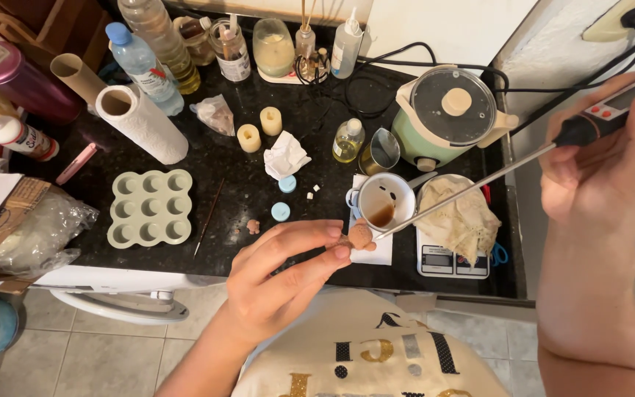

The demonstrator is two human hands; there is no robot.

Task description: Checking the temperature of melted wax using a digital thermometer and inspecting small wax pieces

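At the back of the black counter (214, 158) stand a clear water bottle w/ blue cap (140, 62), a jar w/ white label (232, 53), a pale candle glass (273, 47) and a white squeeze bottle (347, 45); far left, a magenta tumbler (20, 79) and a white glue bottle w/ red tip (13, 135). A paper towel roll (141, 122) lies above a sage-green silicone mould (150, 207). Your left hand (281, 283) reaches up from below, thumb and fingers pinched on a small brownish lump (360, 235), held just over the counter edge beside the white cup (384, 200) w/ brown liquid. Your right hand (608, 162) is raised at far right, closed round the black handle of a probe thermometer (479, 185); its thin metal stem slants down-left, tip just beside the lump, touching or nearly so, can't tell. Hands well apart. Behind: a green mini cooker (446, 114); a cloth (461, 213) rests on a white kitchen scale (453, 259).
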